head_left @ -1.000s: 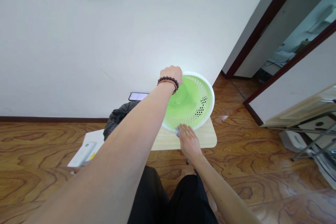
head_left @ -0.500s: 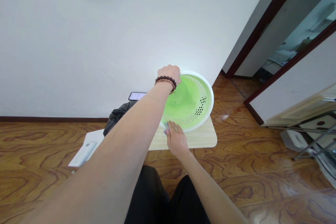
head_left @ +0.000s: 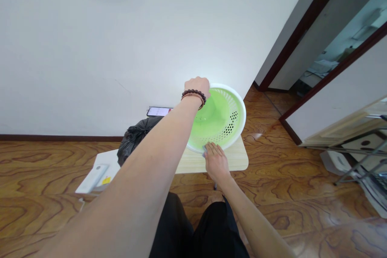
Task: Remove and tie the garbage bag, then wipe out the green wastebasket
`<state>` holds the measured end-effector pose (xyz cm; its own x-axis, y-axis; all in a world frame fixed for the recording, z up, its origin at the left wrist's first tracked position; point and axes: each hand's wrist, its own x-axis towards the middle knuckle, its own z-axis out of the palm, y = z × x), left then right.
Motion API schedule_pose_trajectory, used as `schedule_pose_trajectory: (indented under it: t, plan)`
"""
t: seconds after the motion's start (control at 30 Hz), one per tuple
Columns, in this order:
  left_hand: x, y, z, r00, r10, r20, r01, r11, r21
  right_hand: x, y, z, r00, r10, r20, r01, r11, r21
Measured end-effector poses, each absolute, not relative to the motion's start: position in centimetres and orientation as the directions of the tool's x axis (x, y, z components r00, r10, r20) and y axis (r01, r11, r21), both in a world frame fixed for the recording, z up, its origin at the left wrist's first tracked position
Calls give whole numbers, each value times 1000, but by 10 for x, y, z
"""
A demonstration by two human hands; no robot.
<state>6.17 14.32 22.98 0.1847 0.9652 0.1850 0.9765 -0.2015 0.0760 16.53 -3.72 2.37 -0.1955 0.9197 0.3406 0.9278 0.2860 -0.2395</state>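
Observation:
A green plastic basket (head_left: 216,115) with a white rim and a perforated side rests on a small pale wooden table (head_left: 193,164). My left hand (head_left: 197,84), a beaded bracelet at its wrist, is closed on the basket's far left rim; its fingertips are hidden. At the near rim my right hand (head_left: 217,160) presses a small whitish-blue cloth (head_left: 204,151) over the edge, fingers inside the basket. Only a corner of that cloth shows.
Left of the basket are a phone (head_left: 159,111) with a lit screen and a black plastic bag (head_left: 133,137), partly behind my left forearm. A white device (head_left: 92,179) is further left. The wall (head_left: 136,48) rises directly behind; a doorway and metal-legged rack (head_left: 359,165) stand right.
My right hand has slid rightward along the near rim with the cloth. My left hand keeps its hold on the far rim, and the view has shifted slightly.

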Motion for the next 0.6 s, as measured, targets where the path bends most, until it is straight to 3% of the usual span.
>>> schedule_pose_trajectory:
  t: [0.17, 0.3, 0.6]
  plan:
    - [61, 144, 228, 190, 965, 181, 977, -203, 57, 126, -31, 27, -166, 939, 303, 892, 274, -359]
    - [59, 144, 228, 192, 963, 189, 979, -201, 34, 123, -29, 29, -207, 931, 300, 867, 317, -384]
    - [61, 146, 227, 192, 965, 179, 977, -204, 52, 193, -34, 29, -338, 887, 314, 904, 399, -153]
